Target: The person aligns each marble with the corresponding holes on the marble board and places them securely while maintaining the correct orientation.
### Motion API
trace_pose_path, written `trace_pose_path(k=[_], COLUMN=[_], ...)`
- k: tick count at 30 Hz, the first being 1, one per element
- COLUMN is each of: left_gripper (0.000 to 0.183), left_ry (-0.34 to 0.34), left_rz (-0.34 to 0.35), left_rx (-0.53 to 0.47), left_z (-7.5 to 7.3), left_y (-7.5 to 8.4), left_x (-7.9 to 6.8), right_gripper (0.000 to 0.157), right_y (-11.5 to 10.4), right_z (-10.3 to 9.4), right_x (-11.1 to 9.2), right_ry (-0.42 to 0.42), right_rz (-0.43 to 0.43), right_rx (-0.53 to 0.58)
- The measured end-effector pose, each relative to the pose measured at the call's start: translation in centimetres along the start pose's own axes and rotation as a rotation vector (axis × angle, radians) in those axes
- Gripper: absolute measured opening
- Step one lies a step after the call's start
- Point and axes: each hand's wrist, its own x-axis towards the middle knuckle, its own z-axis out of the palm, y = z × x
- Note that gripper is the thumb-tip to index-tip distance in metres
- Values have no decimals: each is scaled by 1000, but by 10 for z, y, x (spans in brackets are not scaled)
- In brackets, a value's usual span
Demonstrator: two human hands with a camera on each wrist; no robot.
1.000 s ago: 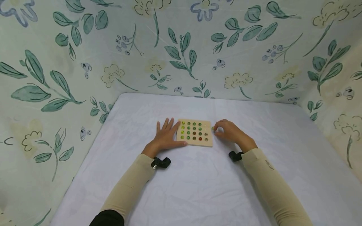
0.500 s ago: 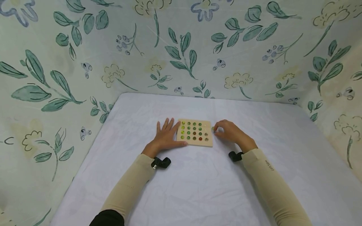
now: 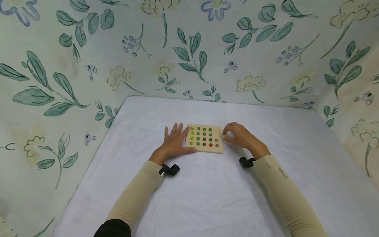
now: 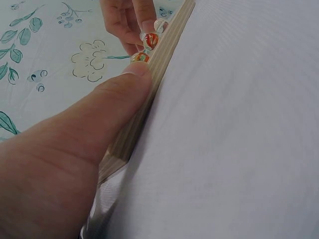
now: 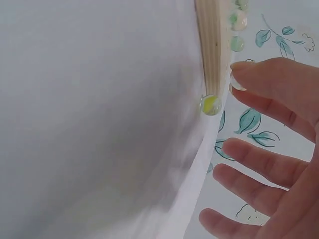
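A small wooden board [image 3: 218,149] lies flat with rows of glass marbles in yellow, green, red and clear tones. My left hand [image 3: 174,144] is spread at its left side, fingers straight, and the thumb [image 4: 117,94] rests along the front edge beside an orange-streaked marble [image 4: 141,57]. At the right side, my right hand [image 3: 240,135] pinches a pale clear marble [image 5: 237,82] between thumb and index finger; the other fingers stay apart. The head view hides this marble behind the fingertips. A yellow-cored marble [image 5: 211,104] shows at the end of the board's edge in the right wrist view.
White cloth [image 3: 189,197] covers the table under the board. Floral fabric [image 3: 189,49] hangs behind and along both sides. Black wrist cameras [image 3: 169,170] are strapped over the beige sleeves [image 3: 134,194].
My right hand has shifted slightly, and the marble seen at its fingertips earlier is now covered in the head view. The left hand stays on the board, while the head view has tilted a little.
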Motion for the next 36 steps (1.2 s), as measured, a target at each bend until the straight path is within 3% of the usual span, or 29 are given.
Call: trace_pose_path(k=[15, 24, 36], left_gripper=[111, 112, 111], left_ry=[4, 7, 4], left_rz=[-4, 2, -5], left_rx=[4, -2, 2], left_z=[-4, 2, 1], left_y=[-1, -5, -4], left_x=[0, 2, 1], right_gripper=[15, 15, 12], right_y=[-11, -14, -11], right_z=[3, 9, 11], right_x=[14, 23, 26], right_ry=[0, -40, -43], right_rz=[20, 58, 24], right_rx=[-23, -13, 3])
